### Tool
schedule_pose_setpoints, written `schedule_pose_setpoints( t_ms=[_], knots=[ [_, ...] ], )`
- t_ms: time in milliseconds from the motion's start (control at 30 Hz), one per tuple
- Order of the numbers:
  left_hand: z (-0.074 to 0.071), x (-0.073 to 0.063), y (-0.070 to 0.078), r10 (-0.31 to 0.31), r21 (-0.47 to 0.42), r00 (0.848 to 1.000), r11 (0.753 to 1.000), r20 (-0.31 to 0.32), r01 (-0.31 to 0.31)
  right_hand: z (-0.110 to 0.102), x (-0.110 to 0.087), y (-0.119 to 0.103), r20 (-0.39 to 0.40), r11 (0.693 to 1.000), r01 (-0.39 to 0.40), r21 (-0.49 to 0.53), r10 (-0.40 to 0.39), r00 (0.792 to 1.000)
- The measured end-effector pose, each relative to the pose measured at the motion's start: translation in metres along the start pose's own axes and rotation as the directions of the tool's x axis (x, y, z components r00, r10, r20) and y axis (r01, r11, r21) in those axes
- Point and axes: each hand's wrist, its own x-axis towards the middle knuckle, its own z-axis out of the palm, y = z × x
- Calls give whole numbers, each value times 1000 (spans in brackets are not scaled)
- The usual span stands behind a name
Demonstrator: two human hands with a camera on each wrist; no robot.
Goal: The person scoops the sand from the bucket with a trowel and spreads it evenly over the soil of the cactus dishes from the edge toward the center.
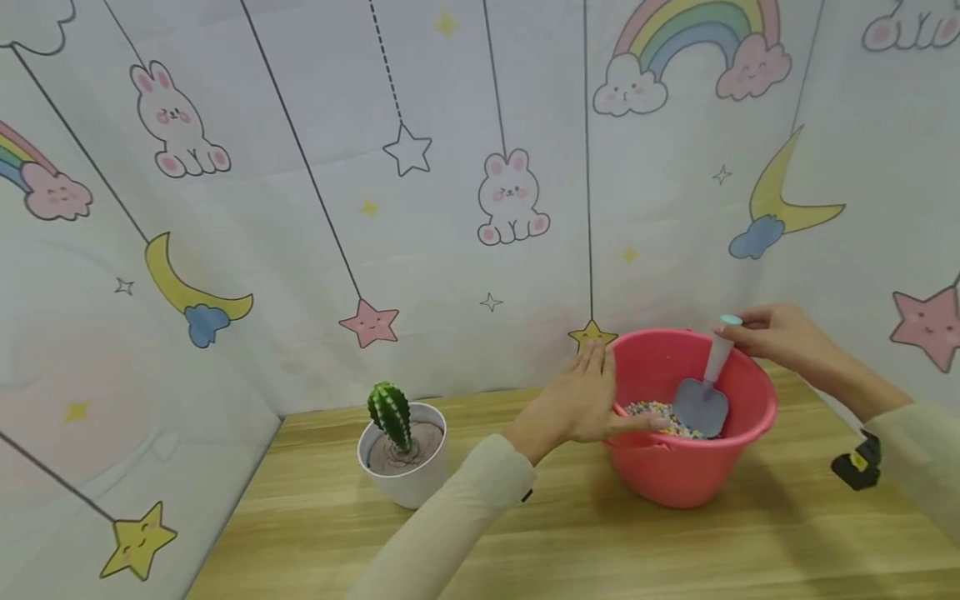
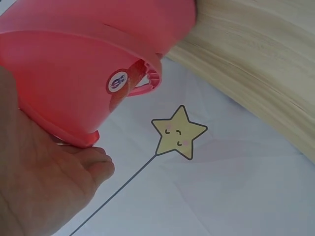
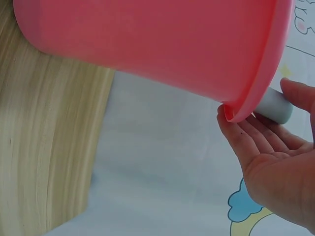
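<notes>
A red bucket (image 1: 693, 479) stands at the right of the table, holding small multicoloured beads (image 1: 651, 410). A toy shovel (image 1: 701, 407) with a grey blade and pale handle leans inside, its blade on the beads. My right hand (image 1: 783, 337) pinches the top of the handle between thumb and fingers, just over the bucket's rim. In the right wrist view the handle end (image 3: 275, 105) shows under the thumb, with fingertips touching the rim. My left hand (image 1: 581, 400) rests on the bucket's left side, fingers straight along the rim and thumb reaching across it.
Left of the bucket stands a green cactus (image 1: 390, 417) in a white pot (image 1: 408, 487). Both are on a wood-grain table (image 1: 585, 550). Behind hangs a white cloth (image 1: 450, 275) printed with stars, moons and rabbits. A small black device (image 1: 857, 462) shows beside the right sleeve.
</notes>
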Motion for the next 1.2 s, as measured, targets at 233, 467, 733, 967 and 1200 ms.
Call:
schedule_pose_setpoints(
  t_ms=[233,467,733,967,1200],
  knots=[
    [0,-2,2,1,21,1000,1000,-17,-1,2,1,-3,-55,999,14,-52,-17,998],
    [0,-2,3,13,43,1000,999,-25,-12,0,5,-16,-51,980,79,-183,-90,995],
    [0,-1,-1,14,46,1000,999,-19,-13,1,26,-46,60,963,121,-239,-110,992],
    [0,0,-4,11,44,999,999,-33,-10,4,47,-63,249,993,62,-103,-35,968],
    [1,-2,-1,11,51,1000,999,-24,-10,15,61,-63,346,1000,8,-22,0,938]
  ],
)
